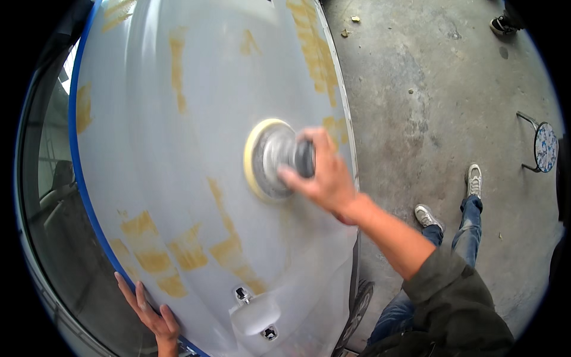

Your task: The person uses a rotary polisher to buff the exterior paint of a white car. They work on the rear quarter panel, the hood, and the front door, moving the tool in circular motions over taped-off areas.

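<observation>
My right hand (pixel 326 178) is wrapped round the dark top of a round orbital sander (pixel 273 157). The sander's yellow-edged pad is against a grey car door panel (pixel 208 137), and both hand and tool look slightly blurred. Ochre patches, like body filler (pixel 153 260), are smeared over several spots of the panel. At the lower left, my left hand (pixel 151 312) lies with fingers stretched and apart on the panel's edge, over blue masking tape (pixel 89 196). Between the hands, lower down, is a door handle recess (pixel 256 314) with two openings and no handle fitted.
Left of the tape is the car's dark window (pixel 56 238). A wheel (pixel 358 312) shows below the panel's right side. My shoes (pixel 474 180) stand on the concrete floor (pixel 398 113). A round patterned stool (pixel 545 147) is at the right; another person's shoe (pixel 502 25) is at the far right.
</observation>
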A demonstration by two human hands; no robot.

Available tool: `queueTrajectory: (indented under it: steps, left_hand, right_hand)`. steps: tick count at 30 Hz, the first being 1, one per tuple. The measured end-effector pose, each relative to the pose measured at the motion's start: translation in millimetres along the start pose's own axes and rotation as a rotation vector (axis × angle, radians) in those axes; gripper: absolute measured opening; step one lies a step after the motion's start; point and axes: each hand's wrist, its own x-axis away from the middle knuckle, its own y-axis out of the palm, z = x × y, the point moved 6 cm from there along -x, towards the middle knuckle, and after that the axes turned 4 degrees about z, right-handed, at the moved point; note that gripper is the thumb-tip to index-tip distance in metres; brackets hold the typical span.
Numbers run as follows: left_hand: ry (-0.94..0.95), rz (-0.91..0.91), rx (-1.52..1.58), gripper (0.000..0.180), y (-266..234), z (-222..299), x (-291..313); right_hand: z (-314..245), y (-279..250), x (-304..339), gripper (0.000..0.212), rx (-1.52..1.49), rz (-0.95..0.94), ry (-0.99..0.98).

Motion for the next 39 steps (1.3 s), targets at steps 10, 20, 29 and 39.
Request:
queueTrajectory:
  steps: [10, 20, 29, 39]
  left_hand:
    - [-0.001, -0.007, -0.017, 0.061, 1, 0, -2]
    - [0.029, -0.023, -0.038, 0.063, -1, -8, 7]
    - [-0.015, 0.031, -0.076, 0.064, -1, -10, 11]
    - [0.024, -0.045, 0.003, 0.063, -4, -3, 2]
  right_hand:
    - [-33, 4, 189, 0.063, 0.011, -0.163, 0.014]
    - [-88, 12, -14, 0.056, 0.029, -0.089, -0.116]
    - [-83, 14, -246, 0.060, 0.073, 0.045, -0.119]
    - [-98, 15, -42, 0.056, 0.058, -0.101, -0.180]
